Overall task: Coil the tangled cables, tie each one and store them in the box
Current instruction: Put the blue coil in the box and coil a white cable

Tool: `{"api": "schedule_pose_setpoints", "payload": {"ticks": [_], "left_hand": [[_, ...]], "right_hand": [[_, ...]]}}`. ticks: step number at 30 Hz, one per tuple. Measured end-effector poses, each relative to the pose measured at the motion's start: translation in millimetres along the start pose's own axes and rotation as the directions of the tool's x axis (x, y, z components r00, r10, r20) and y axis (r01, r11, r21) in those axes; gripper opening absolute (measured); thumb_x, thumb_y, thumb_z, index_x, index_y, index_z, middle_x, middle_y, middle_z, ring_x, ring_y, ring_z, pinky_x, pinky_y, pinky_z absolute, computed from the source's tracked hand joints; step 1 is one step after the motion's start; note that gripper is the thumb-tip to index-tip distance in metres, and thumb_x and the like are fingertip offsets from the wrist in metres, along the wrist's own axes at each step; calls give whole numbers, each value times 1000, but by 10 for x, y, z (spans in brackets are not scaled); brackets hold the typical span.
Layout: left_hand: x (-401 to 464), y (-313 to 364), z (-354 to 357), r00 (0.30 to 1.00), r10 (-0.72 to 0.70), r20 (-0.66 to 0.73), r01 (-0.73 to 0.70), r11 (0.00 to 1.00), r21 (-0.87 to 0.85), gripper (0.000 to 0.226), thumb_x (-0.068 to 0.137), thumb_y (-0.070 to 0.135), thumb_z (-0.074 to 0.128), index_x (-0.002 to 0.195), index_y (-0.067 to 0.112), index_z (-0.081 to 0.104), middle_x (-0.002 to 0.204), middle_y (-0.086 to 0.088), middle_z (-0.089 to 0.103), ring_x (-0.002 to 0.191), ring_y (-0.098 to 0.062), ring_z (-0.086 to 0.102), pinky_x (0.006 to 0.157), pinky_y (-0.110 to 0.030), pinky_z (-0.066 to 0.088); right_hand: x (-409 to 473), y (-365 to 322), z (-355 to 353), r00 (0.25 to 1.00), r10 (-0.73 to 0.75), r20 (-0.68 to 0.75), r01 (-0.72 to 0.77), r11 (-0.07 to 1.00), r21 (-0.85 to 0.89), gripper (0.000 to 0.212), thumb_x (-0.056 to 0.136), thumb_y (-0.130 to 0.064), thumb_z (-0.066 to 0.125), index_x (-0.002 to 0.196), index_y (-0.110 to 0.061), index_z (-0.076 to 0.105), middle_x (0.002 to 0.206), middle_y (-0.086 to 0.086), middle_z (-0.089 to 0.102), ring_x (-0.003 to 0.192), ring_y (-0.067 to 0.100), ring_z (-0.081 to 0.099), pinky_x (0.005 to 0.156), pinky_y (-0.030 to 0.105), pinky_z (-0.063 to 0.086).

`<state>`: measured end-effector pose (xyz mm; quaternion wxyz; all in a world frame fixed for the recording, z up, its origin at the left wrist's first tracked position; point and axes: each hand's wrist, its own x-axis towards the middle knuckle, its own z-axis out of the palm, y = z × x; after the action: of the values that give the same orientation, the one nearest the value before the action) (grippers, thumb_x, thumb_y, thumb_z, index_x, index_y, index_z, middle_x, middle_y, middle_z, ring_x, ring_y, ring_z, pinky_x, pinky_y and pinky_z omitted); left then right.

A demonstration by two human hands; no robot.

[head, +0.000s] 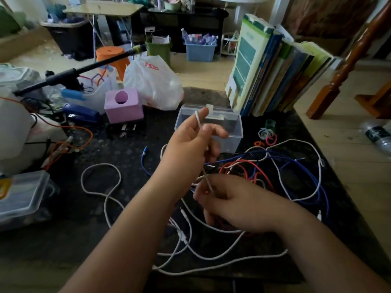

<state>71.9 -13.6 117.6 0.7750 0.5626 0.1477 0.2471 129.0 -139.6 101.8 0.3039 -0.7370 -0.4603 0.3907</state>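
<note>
**White cable stretched btwn two hands over the tangle**

L hand (190, 140) raised above the dark tabletop (118, 208), in front of the clear plastic box (230, 142). Thumb and fingers pinch the white cable (199, 121) near its end; the tip sticks up past the fingertips. Cable runs down from there to the R hand (234, 206), which sits lower and nearer the camera. R fingers curled round the same cable, grasping it; exact finger contact blurred.

Rest of white cable lies loose on tabletop: loops to the left and toward the near edge, under both forearms. Cable tangle (264, 166) just right of the hands: red, blue, white strands crossing each other, not coiled. A blue cable end (145, 152) lies apart, left of L wrist.

Box open, lid tilted up at back, nothing clearly inside. Small coloured ties (267, 134) in a cluster right of box. Row of books (275, 75) standing behind. Pink cube (123, 105), white plastic bag (152, 81), blue stapler (81, 113) at rear left. Second clear container (25, 193) at left edge.
</note>
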Motion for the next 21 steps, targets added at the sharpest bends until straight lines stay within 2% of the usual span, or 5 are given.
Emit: {"api": "schedule_pose_setpoints", "payload": {"ticks": [3, 7, 12, 16, 21], "left_hand": [[45, -53, -120, 999, 38, 23, -40, 996, 83, 31, 104, 1, 37, 132, 11, 47, 78, 3, 71, 63, -9, 62, 66, -25, 56], [71, -81, -221, 982, 171, 75, -187, 909, 371, 36, 101, -7, 38, 130, 12, 49, 87, -2, 69, 83, -13, 70, 83, -25, 54], [-44, -66, -56, 949, 159, 274, -285, 807, 517, 40, 95, 14, 44, 132, 28, 49, 82, -2, 69, 76, -24, 69, 78, -42, 59], [-105, -19, -10, 939, -46, 340, -96, 915, 391, 33, 99, 40, 37, 108, 28, 66, 55, 0, 48, 47, -19, 46, 47, -32, 43], [-146, 43, 26, 811, -280, 513, 174, 954, 244, 68, 80, 79, 24, 65, 20, 55, 48, 5, 34, 38, -10, 29, 41, -20, 32]], "right_hand": [[-166, -129, -100, 1000, -1, -31, -8, 961, -275, 15, 90, -46, 62, 91, -31, 62, 77, -13, 68, 62, 1, 61, 58, 24, 47], [-491, -336, -337, 999, -12, 35, 19, 974, -226, 27, 82, -61, 65, 102, -43, 58, 79, -15, 71, 59, 0, 64, 55, 22, 50], [-721, -391, -440, 959, -264, -102, 202, 890, -410, 10, 88, -52, 58, 95, -46, 62, 75, -21, 67, 66, -2, 63, 60, 13, 49], [-619, -278, -539, 779, -451, -436, 289, 875, -390, 9, 91, -43, 65, 87, -42, 73, 75, -21, 69, 71, 0, 67, 58, 16, 50], [-375, 3, -611, 612, -379, -694, 278, 925, -259, 30, 76, -62, 72, 80, -32, 74, 71, -6, 70, 62, 11, 66, 55, 32, 54]]}}
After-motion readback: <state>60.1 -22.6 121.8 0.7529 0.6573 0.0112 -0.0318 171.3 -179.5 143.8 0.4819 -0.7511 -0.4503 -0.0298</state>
